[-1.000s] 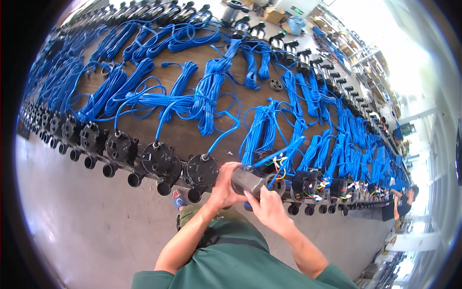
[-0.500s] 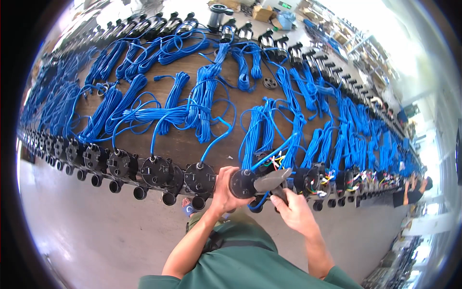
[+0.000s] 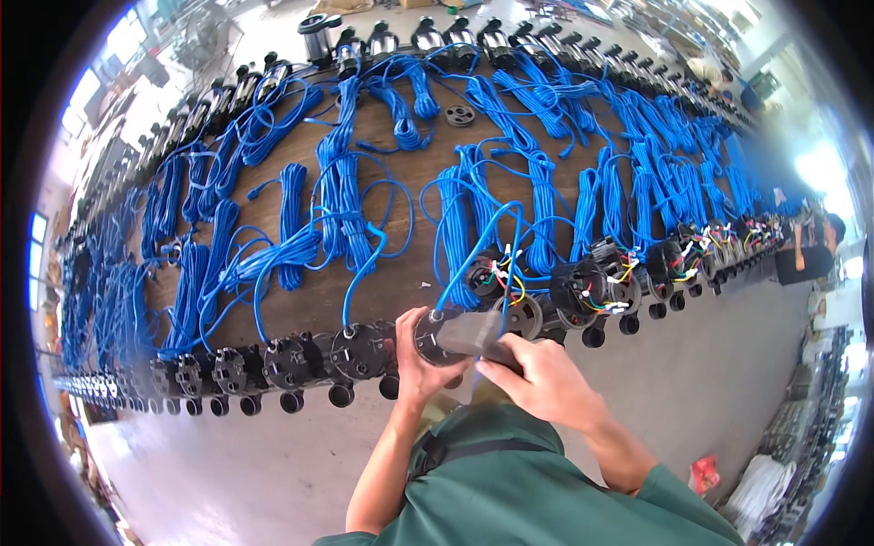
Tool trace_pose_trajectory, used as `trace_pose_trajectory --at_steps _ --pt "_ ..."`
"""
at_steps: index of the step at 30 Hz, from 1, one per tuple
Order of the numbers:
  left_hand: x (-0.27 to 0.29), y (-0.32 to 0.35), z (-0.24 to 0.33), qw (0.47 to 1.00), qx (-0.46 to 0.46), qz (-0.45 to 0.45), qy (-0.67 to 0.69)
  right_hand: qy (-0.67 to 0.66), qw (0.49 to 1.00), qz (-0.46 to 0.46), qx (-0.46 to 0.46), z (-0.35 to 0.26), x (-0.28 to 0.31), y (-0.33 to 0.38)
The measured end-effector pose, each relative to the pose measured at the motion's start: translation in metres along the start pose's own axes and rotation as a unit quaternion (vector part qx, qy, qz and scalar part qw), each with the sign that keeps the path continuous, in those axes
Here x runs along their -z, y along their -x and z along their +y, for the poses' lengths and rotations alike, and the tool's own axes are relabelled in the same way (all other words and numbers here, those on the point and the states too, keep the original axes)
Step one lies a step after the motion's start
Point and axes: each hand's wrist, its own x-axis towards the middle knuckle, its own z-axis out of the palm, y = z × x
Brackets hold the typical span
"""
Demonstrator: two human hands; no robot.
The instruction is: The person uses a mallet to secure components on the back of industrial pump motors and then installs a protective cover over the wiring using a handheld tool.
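My left hand (image 3: 415, 364) is closed around the side of a round black pump housing (image 3: 426, 342) at the table's near edge. A blue cable (image 3: 446, 296) rises from the top of this housing. In my right hand (image 3: 546, 378) is a hammer-like tool (image 3: 473, 334) with a broad grey head and a dark handle. Its head is smeared by motion and lies over the right part of the housing; whether they touch, I cannot tell. Just right of it, an open housing (image 3: 492, 276) shows coloured wires with white ends.
Bundles of blue cable (image 3: 341, 196) cover much of the brown table (image 3: 401, 296). Capped black housings (image 3: 291, 361) line the near edge to the left, open wired ones (image 3: 580, 289) to the right. More cylinders (image 3: 382, 41) stand along the far edge. Another person (image 3: 808, 255) is at the far right.
My view has turned, so the table sits differently in the picture. The tool's head has moved left, further over the housing. My left hand keeps its hold on the housing.
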Motion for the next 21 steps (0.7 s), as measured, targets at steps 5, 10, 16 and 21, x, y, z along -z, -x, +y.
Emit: trace_pose_trajectory --at_steps 5,10,16,21 --pt "0.008 -0.026 0.093 0.994 0.097 -0.007 -0.041 -0.086 0.986 0.131 -0.047 0.023 0.025 0.033" --pt "-0.02 -0.185 0.141 0.914 0.294 -0.258 0.11 -0.167 0.97 0.136 -0.111 0.068 0.028 0.045" --pt "-0.059 -0.25 0.078 0.765 0.477 -0.32 0.291 -0.274 0.945 0.159 -0.083 0.087 0.025 0.048" --pt "0.023 -0.225 0.077 0.883 0.247 0.248 0.313 -0.243 0.95 0.177 -0.085 0.101 0.031 0.051"
